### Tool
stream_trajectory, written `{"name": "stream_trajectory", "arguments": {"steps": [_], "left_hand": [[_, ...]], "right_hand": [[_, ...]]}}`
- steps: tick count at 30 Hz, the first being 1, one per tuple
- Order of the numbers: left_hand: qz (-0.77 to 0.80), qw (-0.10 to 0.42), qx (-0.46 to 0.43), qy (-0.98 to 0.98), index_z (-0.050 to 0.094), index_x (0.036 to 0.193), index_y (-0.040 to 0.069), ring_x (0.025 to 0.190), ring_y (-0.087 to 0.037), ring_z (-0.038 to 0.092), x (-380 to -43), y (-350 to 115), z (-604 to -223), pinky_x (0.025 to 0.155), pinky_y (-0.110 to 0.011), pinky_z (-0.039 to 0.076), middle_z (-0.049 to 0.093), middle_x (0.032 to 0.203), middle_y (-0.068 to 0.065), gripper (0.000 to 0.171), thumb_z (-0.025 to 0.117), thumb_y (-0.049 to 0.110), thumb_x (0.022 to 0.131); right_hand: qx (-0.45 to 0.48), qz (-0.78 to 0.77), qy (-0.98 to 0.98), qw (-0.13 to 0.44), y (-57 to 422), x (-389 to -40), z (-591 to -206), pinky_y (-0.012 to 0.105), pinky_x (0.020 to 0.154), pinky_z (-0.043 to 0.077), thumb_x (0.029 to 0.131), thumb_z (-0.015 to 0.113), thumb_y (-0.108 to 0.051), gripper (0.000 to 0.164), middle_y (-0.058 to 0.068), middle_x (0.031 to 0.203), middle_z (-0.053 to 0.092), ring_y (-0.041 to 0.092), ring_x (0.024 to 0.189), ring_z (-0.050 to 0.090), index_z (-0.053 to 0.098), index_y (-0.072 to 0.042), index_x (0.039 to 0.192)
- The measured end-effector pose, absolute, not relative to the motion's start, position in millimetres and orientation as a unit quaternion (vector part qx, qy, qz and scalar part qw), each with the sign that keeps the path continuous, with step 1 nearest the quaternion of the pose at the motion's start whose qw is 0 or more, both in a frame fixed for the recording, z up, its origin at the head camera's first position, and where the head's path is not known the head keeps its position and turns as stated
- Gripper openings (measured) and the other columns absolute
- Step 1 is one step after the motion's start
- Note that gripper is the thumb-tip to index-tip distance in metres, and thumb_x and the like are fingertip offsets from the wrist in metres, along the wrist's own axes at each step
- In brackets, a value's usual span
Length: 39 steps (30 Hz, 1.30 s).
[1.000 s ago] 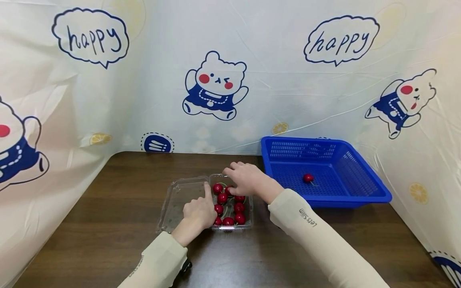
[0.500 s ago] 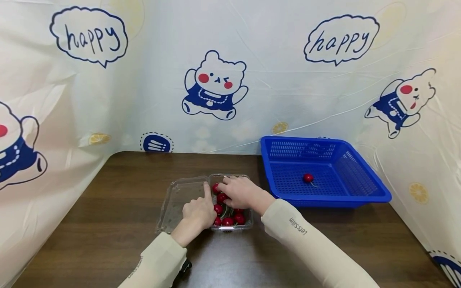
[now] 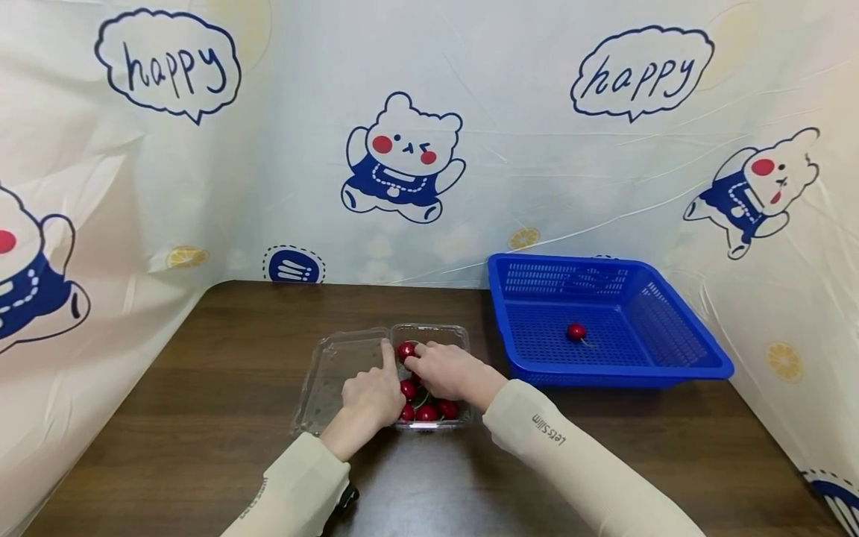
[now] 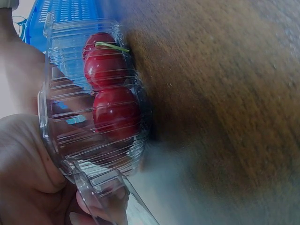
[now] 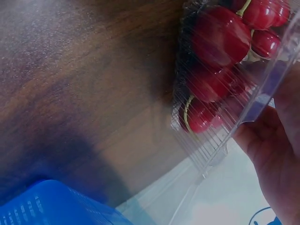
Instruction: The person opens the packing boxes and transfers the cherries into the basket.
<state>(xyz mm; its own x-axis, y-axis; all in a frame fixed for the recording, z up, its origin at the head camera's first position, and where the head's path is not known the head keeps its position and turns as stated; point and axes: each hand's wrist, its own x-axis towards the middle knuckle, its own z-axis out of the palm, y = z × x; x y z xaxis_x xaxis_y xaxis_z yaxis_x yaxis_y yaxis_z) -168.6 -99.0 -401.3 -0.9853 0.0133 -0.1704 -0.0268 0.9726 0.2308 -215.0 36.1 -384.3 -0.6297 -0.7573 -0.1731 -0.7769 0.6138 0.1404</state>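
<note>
A clear plastic box (image 3: pixel 443 328) lies on the table, its lid (image 3: pixel 338 373) folded out to the left. Several red cherries (image 3: pixel 426 412) with green stems sit inside. At the hinge side, my left hand (image 3: pixel 373 395) grips the box edge, index finger straight along the hinge and other fingers bent. In the left wrist view, its fingertips (image 4: pixel 101 206) show behind the plastic near the hinge. My right hand (image 3: pixel 451 371) reaches over the right wall into the box, fingers bent among the cherries; whether they pinch one is hidden. The right wrist view shows cherries (image 5: pixel 220 37) through the ribbed wall.
A blue plastic basket (image 3: pixel 617 373) stands at the back right, with one stemmed cherry (image 3: pixel 576 332) on its floor. The dark wood table (image 3: pixel 201 418) runs back to a printed curtain (image 3: pixel 537 171) behind and at both sides.
My right hand has moved toward me and slightly left, lower into the box, now covering cherries on the right side. The left hand has kept its place on the hinge side.
</note>
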Motion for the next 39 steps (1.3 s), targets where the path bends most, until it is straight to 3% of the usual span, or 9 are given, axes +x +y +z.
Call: {"name": "stream_trajectory", "arguments": {"steps": [9, 18, 29, 39], "left_hand": [[0.114, 0.086, -0.002, 0.99, 0.014, 0.152, -0.002, 0.047, -0.025, 0.052, -168, -97, -399, 0.046, -0.039, 0.043, 0.059, 0.059, -0.012, 0.083, 0.059, 0.02, 0.086], [0.112, 0.094, -0.004, 0.989, 0.012, 0.153, -0.001, 0.044, -0.022, 0.047, -168, -96, -399, 0.043, -0.034, 0.036, 0.056, 0.053, -0.009, 0.083, 0.058, 0.02, 0.087], [0.11, 0.087, 0.002, 0.99, 0.014, 0.152, -0.003, 0.049, -0.026, 0.053, -169, -98, -400, 0.048, -0.04, 0.045, 0.063, 0.064, -0.014, 0.083, 0.059, 0.02, 0.086], [0.113, 0.092, -0.003, 0.989, 0.012, 0.153, -0.002, 0.046, -0.024, 0.049, -169, -97, -400, 0.044, -0.035, 0.039, 0.056, 0.054, -0.01, 0.083, 0.059, 0.019, 0.087]], "right_hand": [[-0.422, 0.086, 0.902, 0.031, 38, -215, -393, 0.037, 0.082, 0.059, 0.089, 0.064, -0.017, 0.026, 0.011, 0.111, 0.064, 0.021, 0.091, 0.064, 0.063, -0.014, 0.115], [-0.4, 0.085, 0.911, 0.046, 36, -213, -399, 0.039, 0.084, 0.058, 0.085, 0.067, -0.018, 0.032, 0.013, 0.113, 0.063, 0.024, 0.096, 0.063, 0.063, -0.012, 0.116], [-0.367, 0.045, 0.926, 0.077, 30, -212, -402, 0.043, 0.091, 0.055, 0.079, 0.071, -0.013, 0.043, 0.015, 0.12, 0.063, 0.026, 0.101, 0.061, 0.06, -0.012, 0.121], [-0.373, 0.041, 0.924, 0.076, 33, -211, -404, 0.041, 0.092, 0.055, 0.079, 0.072, -0.015, 0.045, 0.014, 0.122, 0.061, 0.024, 0.101, 0.062, 0.06, -0.015, 0.123]]}}
